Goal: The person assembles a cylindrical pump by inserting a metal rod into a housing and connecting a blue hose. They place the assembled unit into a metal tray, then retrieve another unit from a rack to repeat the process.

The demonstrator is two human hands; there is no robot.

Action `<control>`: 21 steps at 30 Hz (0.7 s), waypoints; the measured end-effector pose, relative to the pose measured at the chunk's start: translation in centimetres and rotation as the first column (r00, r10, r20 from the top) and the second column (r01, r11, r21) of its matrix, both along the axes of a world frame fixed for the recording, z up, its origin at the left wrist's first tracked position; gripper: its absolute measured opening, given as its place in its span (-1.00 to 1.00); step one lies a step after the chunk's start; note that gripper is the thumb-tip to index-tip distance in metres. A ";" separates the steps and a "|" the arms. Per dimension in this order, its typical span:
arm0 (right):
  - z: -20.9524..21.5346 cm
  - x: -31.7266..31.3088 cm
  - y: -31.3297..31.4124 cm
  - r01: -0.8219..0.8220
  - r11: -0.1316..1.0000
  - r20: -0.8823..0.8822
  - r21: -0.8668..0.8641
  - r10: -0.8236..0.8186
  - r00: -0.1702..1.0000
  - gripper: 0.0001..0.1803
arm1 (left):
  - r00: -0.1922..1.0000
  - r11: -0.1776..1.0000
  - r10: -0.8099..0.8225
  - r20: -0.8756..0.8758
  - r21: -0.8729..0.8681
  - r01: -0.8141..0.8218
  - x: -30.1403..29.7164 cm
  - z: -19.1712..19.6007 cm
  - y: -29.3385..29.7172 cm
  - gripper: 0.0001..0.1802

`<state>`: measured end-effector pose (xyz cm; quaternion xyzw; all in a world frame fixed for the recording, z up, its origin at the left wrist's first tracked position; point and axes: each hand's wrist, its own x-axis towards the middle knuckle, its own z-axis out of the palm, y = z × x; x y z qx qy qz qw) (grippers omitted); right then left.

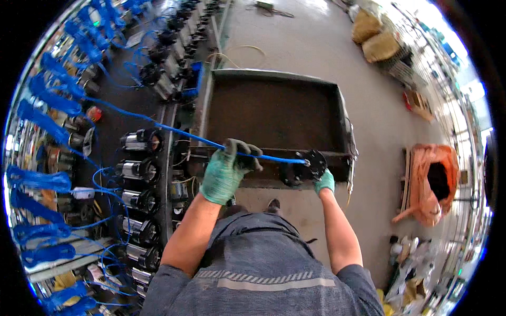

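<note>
Left hand, green glove, fingers clamped on the blue cable, centre frame. Right hand at 3 o'clock of it, fingers closed on the black round motor part at the cable's end, over the metal bin rim. Silver pump motors line the surface at 9 o'clock.

A grey concrete floor runs past a metal bin, with daylight along the right.

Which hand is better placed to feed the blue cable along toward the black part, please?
Left, probably: the left hand already closes around the blue cable, while the right hand holds the black part.
</note>
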<state>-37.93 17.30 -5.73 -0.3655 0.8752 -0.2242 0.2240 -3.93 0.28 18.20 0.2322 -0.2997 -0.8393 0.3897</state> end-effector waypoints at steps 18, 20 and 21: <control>15.2 9.9 -6.9 0.142 0.978 0.893 -0.153 0.076 0.443 -0.22 | 0.911 0.934 0.340 0.235 -0.198 -0.297 10.0 -3.1 -10.0 -0.46; 15.6 11.0 -8.1 0.119 0.972 0.868 -0.201 0.120 0.482 -0.24 | 0.904 0.907 0.408 0.132 -0.173 -0.384 11.9 -2.7 -12.7 -0.47; 17.9 12.6 -9.7 0.091 0.977 0.871 -0.191 0.126 0.475 -0.25 | 0.893 0.901 0.427 0.143 -0.157 -0.405 13.6 -1.9 -14.1 -0.47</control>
